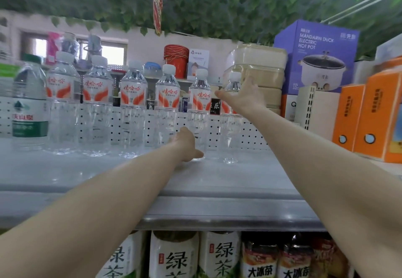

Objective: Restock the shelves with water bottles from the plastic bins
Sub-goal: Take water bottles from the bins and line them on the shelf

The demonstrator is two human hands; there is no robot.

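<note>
A row of clear water bottles with red-and-white labels stands along the back of the grey shelf [91, 175]. My left hand [186, 144] grips the base of the second bottle from the right [199, 103]. My right hand [243, 95] wraps around the upper part of the rightmost bottle [231, 138], just under its white cap. Both bottles stand upright on the shelf, close together. A larger green-labelled bottle [29, 108] stands at the row's left end.
Orange boxes [369, 114] and a purple hot pot box [317, 55] fill the right of the shelf. Red buckets [176, 58] and beige packs [261, 69] sit behind. Green tea and iced tea bottles [174, 256] fill the shelf below. Leaves hang overhead.
</note>
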